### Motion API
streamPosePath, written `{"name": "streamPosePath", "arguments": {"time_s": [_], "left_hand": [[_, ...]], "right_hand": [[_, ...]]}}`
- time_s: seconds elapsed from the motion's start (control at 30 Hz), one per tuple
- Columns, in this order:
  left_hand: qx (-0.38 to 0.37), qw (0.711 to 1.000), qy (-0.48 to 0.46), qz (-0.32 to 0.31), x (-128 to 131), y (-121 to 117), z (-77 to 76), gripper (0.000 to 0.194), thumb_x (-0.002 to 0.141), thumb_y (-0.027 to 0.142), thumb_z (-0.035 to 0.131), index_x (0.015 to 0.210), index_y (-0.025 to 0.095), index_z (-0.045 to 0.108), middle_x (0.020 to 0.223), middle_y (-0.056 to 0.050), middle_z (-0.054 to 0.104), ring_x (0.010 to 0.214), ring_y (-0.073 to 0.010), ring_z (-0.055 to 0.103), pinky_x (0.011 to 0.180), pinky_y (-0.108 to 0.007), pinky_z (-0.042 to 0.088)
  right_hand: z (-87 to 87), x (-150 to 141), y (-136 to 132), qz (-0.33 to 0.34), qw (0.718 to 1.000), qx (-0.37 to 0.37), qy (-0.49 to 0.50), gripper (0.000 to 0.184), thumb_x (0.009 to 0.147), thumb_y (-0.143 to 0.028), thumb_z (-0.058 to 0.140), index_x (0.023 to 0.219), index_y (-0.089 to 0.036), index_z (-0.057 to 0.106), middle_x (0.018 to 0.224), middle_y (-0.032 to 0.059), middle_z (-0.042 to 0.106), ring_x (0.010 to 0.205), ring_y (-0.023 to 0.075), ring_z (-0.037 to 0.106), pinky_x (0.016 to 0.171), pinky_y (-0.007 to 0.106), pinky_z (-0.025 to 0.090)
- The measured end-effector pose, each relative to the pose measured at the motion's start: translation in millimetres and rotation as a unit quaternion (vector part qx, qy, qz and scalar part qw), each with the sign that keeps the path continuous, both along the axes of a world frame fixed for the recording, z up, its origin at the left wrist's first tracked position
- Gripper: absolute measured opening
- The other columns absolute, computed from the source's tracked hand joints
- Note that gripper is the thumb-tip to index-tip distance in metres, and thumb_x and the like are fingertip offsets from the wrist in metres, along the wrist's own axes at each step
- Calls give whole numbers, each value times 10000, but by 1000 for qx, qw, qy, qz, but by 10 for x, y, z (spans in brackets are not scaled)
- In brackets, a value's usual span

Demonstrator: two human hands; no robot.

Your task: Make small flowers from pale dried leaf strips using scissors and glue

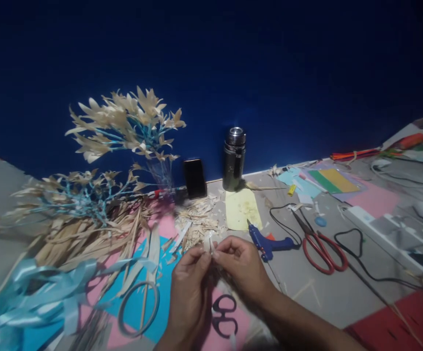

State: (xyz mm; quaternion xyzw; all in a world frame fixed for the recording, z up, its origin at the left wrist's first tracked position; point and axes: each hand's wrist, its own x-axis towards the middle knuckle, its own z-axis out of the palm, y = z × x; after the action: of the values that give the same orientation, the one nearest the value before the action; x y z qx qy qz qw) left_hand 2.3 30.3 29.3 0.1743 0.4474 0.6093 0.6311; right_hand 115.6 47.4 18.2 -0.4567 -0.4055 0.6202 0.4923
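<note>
My left hand (192, 282) and my right hand (238, 265) meet low in the middle of the view, fingertips pinched together. Between them is a small pale strip of dried husk (209, 242), its upper end sticking out above the fingers; the rest is hidden. Just right of my right hand lies a blue glue gun (270, 243), its nozzle on a stained yellow paper (237, 209). Below my hands, the dark handles of small scissors (225, 319) rest on pink paper. Cut husk scraps (198, 219) are scattered beyond my fingers.
Large red-handled scissors (321, 251), black cords and a white power strip (387, 241) lie right. A metal flask (234, 161) and phone (195, 179) stand at the wall. Left are husk flowers (123, 122), blue ribbon (46, 292) and a tape ring (121, 312).
</note>
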Motion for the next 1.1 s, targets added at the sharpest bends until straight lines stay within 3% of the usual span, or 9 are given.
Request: {"name": "streamPosePath", "arguments": {"time_s": [0.1, 0.2, 0.43, 0.67, 0.87, 1.0, 1.07, 1.1], "left_hand": [[-10, 1000, 9, -10, 0, 7, 51, 412, 461, 352, 989, 698, 149, 719, 685, -42, 751, 629, -173, 685, 643, -273, 552], [-21, 999, 26, -43, -48, -1, 65, 384, 508, 364, 973, 710, 146, 729, 675, -53, 749, 604, -170, 671, 627, -275, 542], [6, 991, 104, -87, -151, -20, -40, 345, 583, 380, 944, 715, 126, 752, 706, -59, 742, 649, -158, 643, 639, -251, 511], [-23, 999, 18, -34, -128, -22, -112, 366, 548, 315, 968, 719, 155, 687, 656, -19, 728, 604, -130, 633, 613, -227, 509], [-19, 1000, 0, 0, -97, -31, -199, 403, 565, 313, 963, 782, 170, 655, 638, -3, 722, 584, -111, 633, 599, -191, 510], [-26, 999, 3, 29, -172, 0, -172, 445, 527, 291, 980, 785, 175, 637, 594, 17, 688, 559, -103, 617, 572, -176, 503], [-26, 998, -7, 48, -234, 17, -146, 462, 503, 277, 990, 773, 178, 629, 582, 24, 672, 559, -105, 614, 576, -186, 516], [-23, 998, -12, 56, -268, 22, -137, 463, 499, 269, 993, 769, 179, 628, 577, 27, 664, 555, -104, 609, 577, -192, 521]], "right_hand": [[-7, 20, -47, 31, 999, -10, 24, 221, 719, -333, 771, 761, -174, 624, 568, -48, 574, 478, 92, 472, 480, 212, 375], [77, 93, -46, 36, 999, 19, 0, 174, 726, -286, 756, 812, -164, 665, 661, -23, 617, 578, 105, 519, 554, 219, 408], [183, 198, 72, 66, 998, 22, -2, 196, 726, -343, 747, 758, -169, 662, 679, -8, 623, 633, 133, 551, 601, 244, 434], [74, 114, 76, 6, 999, -17, 26, 182, 686, -310, 766, 679, -167, 655, 539, -59, 504, 499, 83, 389, 489, 212, 301], [10, 33, 58, 42, 993, -75, 77, 249, 706, -384, 763, 709, -174, 628, 484, -85, 438, 438, 70, 292, 445, 216, 205], [34, 107, -4, 86, 993, -9, -77, 171, 799, -333, 674, 739, -174, 647, 574, -47, 510, 520, 102, 408, 512, 228, 290], [-5, 174, -75, 173, 957, 43, -231, 94, 822, -247, 635, 774, -174, 671, 659, -17, 588, 600, 127, 492, 564, 238, 327], [-49, 205, -120, 240, 916, 81, -312, 47, 806, -209, 653, 799, -176, 685, 733, -1, 632, 660, 141, 532, 597, 244, 342]]}}
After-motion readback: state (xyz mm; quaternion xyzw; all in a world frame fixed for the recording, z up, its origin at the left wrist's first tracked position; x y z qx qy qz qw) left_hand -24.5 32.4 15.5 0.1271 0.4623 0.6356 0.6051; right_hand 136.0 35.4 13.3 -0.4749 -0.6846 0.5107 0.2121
